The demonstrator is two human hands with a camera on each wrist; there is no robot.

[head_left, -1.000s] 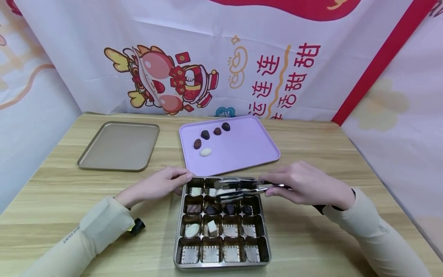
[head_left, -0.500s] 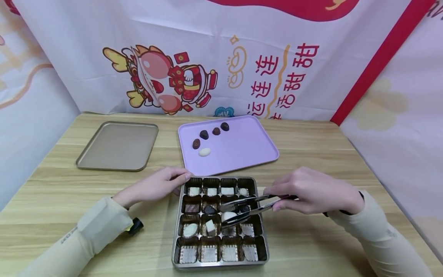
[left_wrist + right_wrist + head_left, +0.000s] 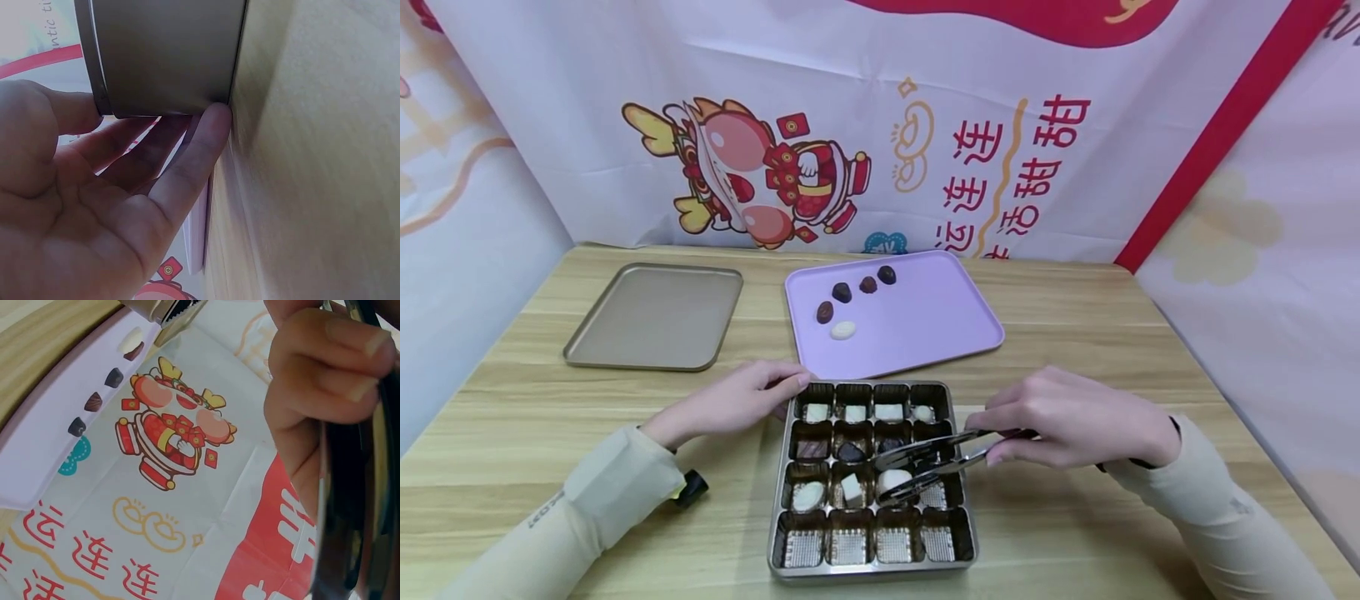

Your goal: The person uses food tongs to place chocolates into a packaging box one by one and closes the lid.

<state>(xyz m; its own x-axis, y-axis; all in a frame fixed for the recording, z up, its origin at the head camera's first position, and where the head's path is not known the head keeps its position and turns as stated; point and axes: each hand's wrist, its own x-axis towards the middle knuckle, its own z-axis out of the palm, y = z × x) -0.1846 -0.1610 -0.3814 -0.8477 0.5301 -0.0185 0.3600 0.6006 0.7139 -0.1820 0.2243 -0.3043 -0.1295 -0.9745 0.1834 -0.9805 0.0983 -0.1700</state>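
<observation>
A metal chocolate box [image 3: 775, 533] with a brown compartment insert lies in front of me. My left hand [image 3: 748, 402] holds its far left corner; in the left wrist view the thumb is at the rim and other fingers lie against the tin wall [image 3: 169, 56]. My right hand [image 3: 1052, 417] grips a pair of metal tongs [image 3: 940, 446], whose arms are spread over the box. A white chocolate [image 3: 893, 481] sits between the tong tips at the third compartment of the third row. Beside it are a white cube-like piece [image 3: 852, 487] and a white oval chocolate [image 3: 807, 497].
Behind the box, a purple tray [image 3: 925, 321] bears several dark chocolates and one white oval [image 3: 842, 331]. A bare brown tray [image 3: 655, 317] stands at the back left. Under the left sleeve shows a small black object [image 3: 691, 488]. A printed cloth [image 3: 865, 50] hangs behind the table.
The tongs have moved from the box's far row toward me with the white chocolate, down to the third row. Their arms are wider apart now. My left hand keeps its place at the corner.
</observation>
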